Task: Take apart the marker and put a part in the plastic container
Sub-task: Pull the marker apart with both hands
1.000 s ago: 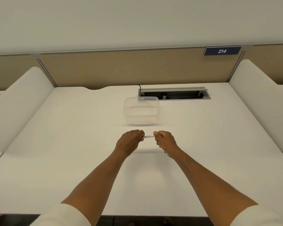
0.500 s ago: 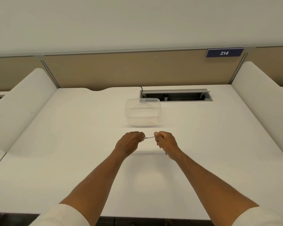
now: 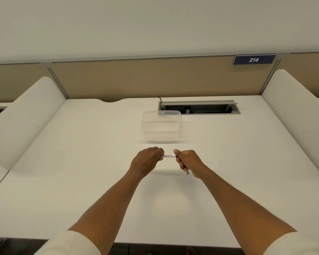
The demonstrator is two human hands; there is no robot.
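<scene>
A thin white marker (image 3: 168, 156) with small black print lies level between my two hands, held a little above the white desk (image 3: 81, 162). My left hand (image 3: 146, 161) grips its left end. My right hand (image 3: 189, 161) grips the right end, where a dark part shows at the fingers; a small dark tip (image 3: 187, 172) pokes out below the palm. Both ends of the marker are hidden inside the fists. The clear plastic container (image 3: 161, 126) stands open and empty just beyond my hands.
An open cable slot (image 3: 199, 107) with a grey frame is set into the desk behind the container. White curved dividers rise at the left (image 3: 26, 116) and right (image 3: 293, 107). A tan partition with a blue "214" sign (image 3: 254, 59) closes the back.
My hands have drawn slightly further apart, and more of the white barrel shows between them. The view has tilted a little.
</scene>
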